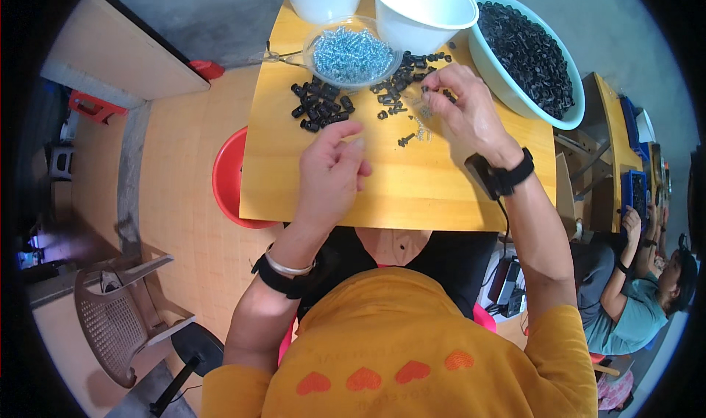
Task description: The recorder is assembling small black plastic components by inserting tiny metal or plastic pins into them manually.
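Note:
My left hand [334,169] is over the near middle of the wooden table [434,190], its fingers curled inward; what they hold, if anything, is hidden. To its upper left lies a group of short black cylindrical parts [320,105]. Farther right, my right hand [471,109] pinches a small black part [425,89] between thumb and fingertips. Loose small metal springs [421,129] lie beside and below those fingertips. More small black parts [403,79] are strewn between the two hands, with a black pin-like piece [407,140] nearer to me.
At the back, a clear bowl [312,65] holds many silver springs [353,54], beside two white tubs [423,13]. A pale blue basin [515,109] of black parts stands right. A red basin [224,190] is left below the table; a co-worker [632,300] sits right.

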Available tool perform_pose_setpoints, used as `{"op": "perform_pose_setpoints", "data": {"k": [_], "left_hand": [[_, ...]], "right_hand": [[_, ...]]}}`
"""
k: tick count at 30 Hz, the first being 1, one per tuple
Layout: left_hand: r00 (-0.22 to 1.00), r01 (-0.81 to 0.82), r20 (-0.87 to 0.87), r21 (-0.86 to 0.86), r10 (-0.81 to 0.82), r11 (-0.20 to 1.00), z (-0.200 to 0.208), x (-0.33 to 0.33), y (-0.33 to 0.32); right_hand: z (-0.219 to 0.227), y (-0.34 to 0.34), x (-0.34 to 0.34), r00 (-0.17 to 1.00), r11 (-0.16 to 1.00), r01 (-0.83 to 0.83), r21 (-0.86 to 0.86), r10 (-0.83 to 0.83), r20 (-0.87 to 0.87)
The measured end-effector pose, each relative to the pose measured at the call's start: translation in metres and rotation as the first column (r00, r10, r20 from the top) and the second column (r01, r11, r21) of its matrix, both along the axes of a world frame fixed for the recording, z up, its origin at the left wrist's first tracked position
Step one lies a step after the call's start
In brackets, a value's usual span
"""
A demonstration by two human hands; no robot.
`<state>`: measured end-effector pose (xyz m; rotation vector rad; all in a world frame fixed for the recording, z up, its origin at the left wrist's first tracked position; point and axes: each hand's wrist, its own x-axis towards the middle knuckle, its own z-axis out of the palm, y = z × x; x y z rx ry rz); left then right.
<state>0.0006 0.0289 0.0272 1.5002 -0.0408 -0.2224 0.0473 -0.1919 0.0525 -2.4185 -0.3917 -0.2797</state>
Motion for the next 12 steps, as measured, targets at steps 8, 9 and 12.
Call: {"op": "perform_pose_setpoints", "data": {"k": [8,9,12], "left_hand": [[0.886,0.185,-0.293,-0.487,-0.359,0.854,0.024,-0.019,-0.015],[0.886,0.19,-0.289,-0.486,-0.362,0.853,0.024,-0.022,-0.015],[0.862,0.237,-0.265,-0.543,-0.432,0.806,0.02,-0.029,-0.014]], "right_hand": [[0.016,0.033,-0.075,0.973,0.896,-0.162,0.414,0.214,-0.082],[0.016,0.034,-0.081,0.971,0.864,-0.148,0.48,0.22,-0.097],[0.011,0.037,-0.096,0.967,0.814,-0.084,0.575,0.206,-0.151]]}}
